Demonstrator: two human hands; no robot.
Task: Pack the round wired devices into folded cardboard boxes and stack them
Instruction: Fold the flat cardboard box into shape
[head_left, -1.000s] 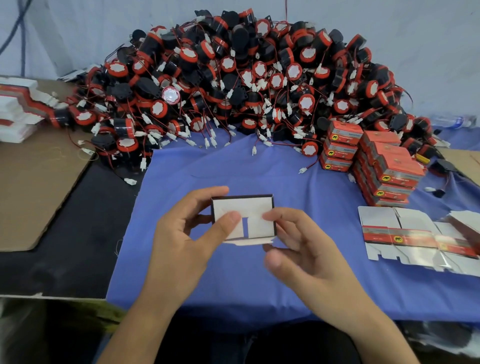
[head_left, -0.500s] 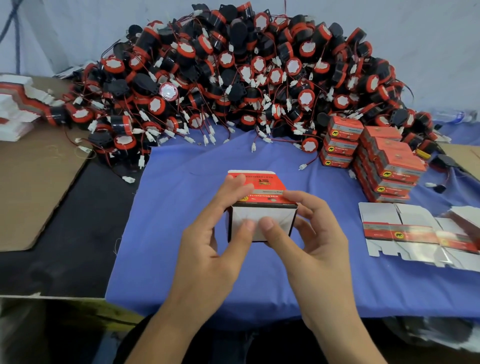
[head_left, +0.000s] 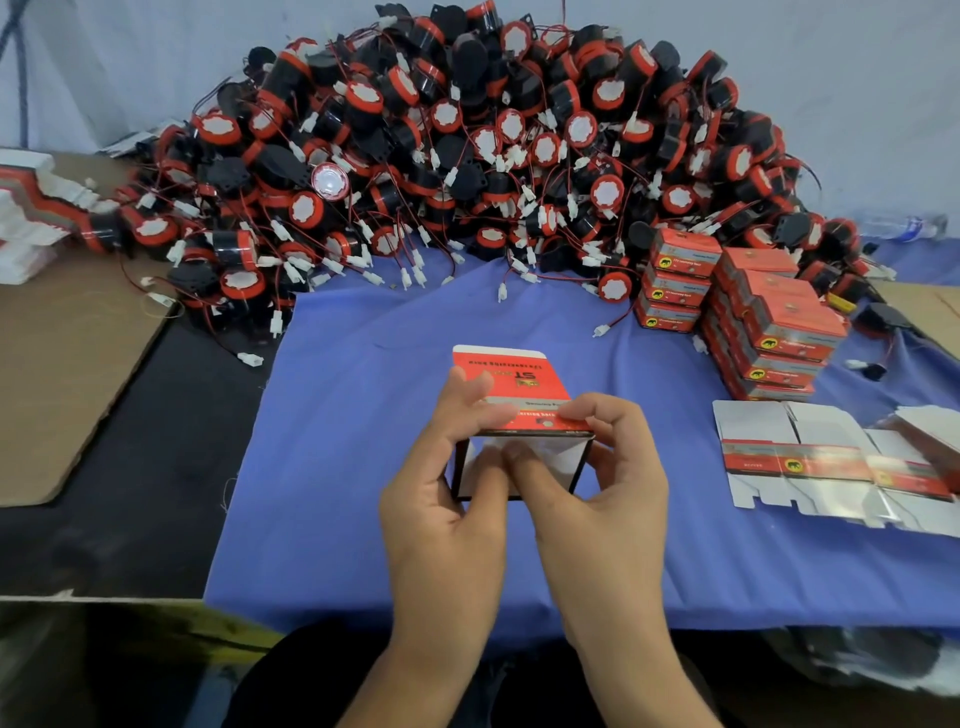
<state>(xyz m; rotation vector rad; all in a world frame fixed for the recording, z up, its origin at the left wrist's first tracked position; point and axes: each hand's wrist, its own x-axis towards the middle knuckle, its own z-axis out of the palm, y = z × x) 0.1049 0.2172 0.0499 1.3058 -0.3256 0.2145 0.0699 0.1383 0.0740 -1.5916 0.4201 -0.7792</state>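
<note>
I hold a red and white cardboard box (head_left: 506, 382) above the blue cloth (head_left: 363, 415), its open end facing me. My left hand (head_left: 447, 499) grips its left side, fingers on top and thumb at the open end. My right hand (head_left: 597, 499) grips the right side, thumb beside the left thumb on the white inner flap. Behind, a big heap of round red and black wired devices (head_left: 467, 156) lies against the wall. Closed red boxes (head_left: 763, 322) stand stacked at the right.
Flat unfolded box blanks (head_left: 831, 462) lie on the cloth at the right. More flat blanks (head_left: 26, 218) are piled at the far left on brown cardboard (head_left: 62, 364). A loose white connector (head_left: 249, 358) lies on the black surface.
The box has been turned from showing its white bottom flaps to red top up with the open end toward me. Both thumbs have moved onto the flap at the open end.
</note>
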